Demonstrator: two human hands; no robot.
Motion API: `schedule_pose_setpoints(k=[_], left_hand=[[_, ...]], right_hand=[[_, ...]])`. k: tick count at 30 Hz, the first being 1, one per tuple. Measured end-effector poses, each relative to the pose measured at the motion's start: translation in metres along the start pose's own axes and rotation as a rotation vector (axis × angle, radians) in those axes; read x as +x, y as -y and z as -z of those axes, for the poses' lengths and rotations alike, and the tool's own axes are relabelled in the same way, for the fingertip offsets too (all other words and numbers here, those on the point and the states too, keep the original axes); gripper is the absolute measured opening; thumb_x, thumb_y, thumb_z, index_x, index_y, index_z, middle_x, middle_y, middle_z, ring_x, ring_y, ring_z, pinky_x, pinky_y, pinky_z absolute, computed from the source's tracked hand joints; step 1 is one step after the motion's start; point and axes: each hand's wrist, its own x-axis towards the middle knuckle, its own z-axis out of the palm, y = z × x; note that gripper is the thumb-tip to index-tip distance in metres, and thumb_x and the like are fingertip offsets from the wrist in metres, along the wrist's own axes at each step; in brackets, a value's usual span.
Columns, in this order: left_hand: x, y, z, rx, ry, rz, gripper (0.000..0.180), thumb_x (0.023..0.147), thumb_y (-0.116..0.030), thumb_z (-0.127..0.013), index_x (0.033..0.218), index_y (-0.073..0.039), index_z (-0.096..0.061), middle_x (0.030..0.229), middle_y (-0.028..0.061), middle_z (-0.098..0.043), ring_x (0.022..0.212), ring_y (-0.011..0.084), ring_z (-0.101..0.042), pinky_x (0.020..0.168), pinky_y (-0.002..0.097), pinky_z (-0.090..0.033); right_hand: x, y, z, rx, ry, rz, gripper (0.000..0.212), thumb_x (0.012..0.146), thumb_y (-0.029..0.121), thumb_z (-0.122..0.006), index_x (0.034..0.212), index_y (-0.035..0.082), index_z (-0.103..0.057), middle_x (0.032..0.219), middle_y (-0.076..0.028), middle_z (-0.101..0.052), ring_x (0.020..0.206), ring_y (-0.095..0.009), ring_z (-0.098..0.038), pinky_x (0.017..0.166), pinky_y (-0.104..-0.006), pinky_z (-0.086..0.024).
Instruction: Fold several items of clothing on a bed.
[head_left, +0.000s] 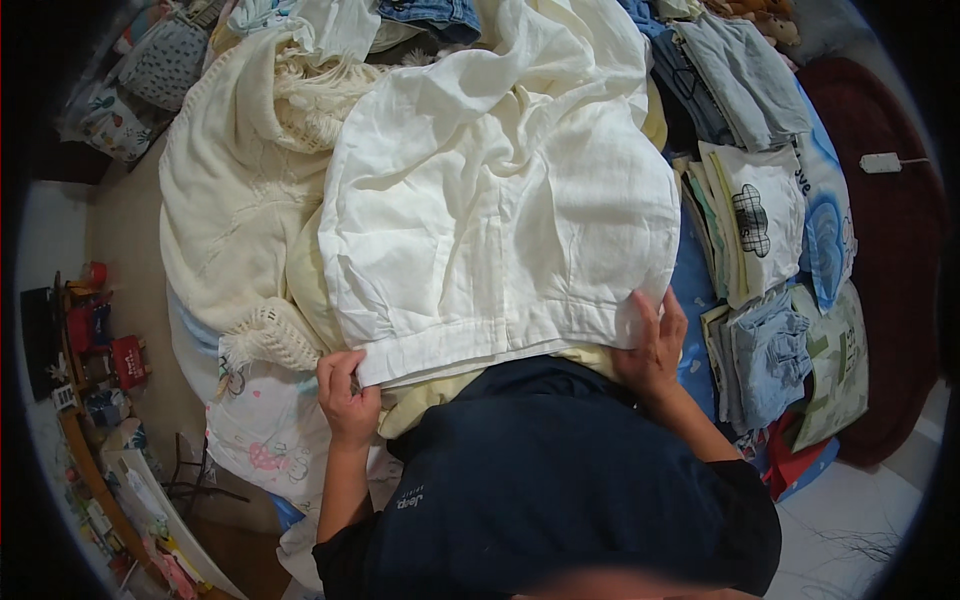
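White trousers [500, 240] with a waistband and front seam lie spread before me, the waistband nearest my body. Their far part is bunched and wrinkled. My left hand [348, 395] is closed on the left corner of the waistband. At the right end, my right hand [652, 345] grips the waistband's edge, its fingertips on the cloth. Pale yellow cloth [425, 400] shows beneath the trousers, against my dark shirt. A cream knitted garment with fringe [225, 190] lies heaped to their left.
On the right are a folded stack with a white printed shirt on top [760, 210], folded light-blue clothes [770, 360] and grey trousers [745, 80]. Denim [430, 15] lies at the far edge. A dark red rug [880, 250] covers floor beyond. Shelves with small items [100, 370] stand left.
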Motion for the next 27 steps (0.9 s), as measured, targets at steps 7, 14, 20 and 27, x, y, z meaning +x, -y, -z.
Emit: schedule_pose_setpoints(k=[7, 14, 20, 27], left_hand=[[0.015, -0.008, 0.031, 0.135, -0.023, -0.179, 0.039, 0.058, 0.008, -0.064, 0.096, -0.005, -0.065, 0.088, 0.0113, -0.054, 0.079, 0.0258, -0.056, 0.071, 0.0339, -0.047], [0.004, -0.020, 0.050, 0.260, 0.352, -0.292, 0.044, 0.056, -0.008, -0.068, 0.100, -0.010, -0.068, 0.082, 0.0045, -0.049, 0.077, 0.0257, -0.050, 0.072, 0.0393, -0.041], [-0.004, -0.018, 0.030, 0.187, 0.506, -0.268, 0.044, 0.058, -0.011, -0.069, 0.102, -0.008, -0.065, 0.084, 0.0058, -0.051, 0.083, 0.0260, -0.051, 0.076, 0.0390, -0.043], [0.026, -0.018, 0.027, 0.186, 0.346, -0.481, 0.028, 0.067, -0.010, -0.065, 0.094, -0.002, -0.065, 0.095, 0.0092, -0.059, 0.092, 0.0255, -0.056, 0.079, 0.0371, -0.046]], right_hand=[[0.036, -0.018, 0.051, -0.003, -0.318, 0.125, 0.032, 0.066, 0.003, -0.073, 0.098, 0.003, -0.067, 0.108, -0.017, -0.061, 0.099, -0.033, -0.058, 0.084, -0.0402, -0.047], [0.020, -0.025, 0.067, -0.138, 0.057, 0.468, 0.035, 0.061, 0.003, -0.064, 0.095, 0.005, -0.067, 0.110, -0.014, -0.061, 0.097, -0.033, -0.057, 0.081, -0.0438, -0.046], [0.032, 0.006, 0.060, -0.075, 0.399, 0.333, 0.039, 0.057, 0.012, -0.070, 0.095, 0.007, -0.063, 0.101, -0.012, -0.057, 0.096, -0.034, -0.054, 0.087, -0.0464, -0.041], [0.069, 0.086, 0.019, 0.467, 0.540, 0.587, 0.046, 0.066, 0.026, -0.080, 0.103, 0.005, -0.062, 0.099, -0.011, -0.057, 0.089, -0.029, -0.054, 0.078, -0.0391, -0.043]])
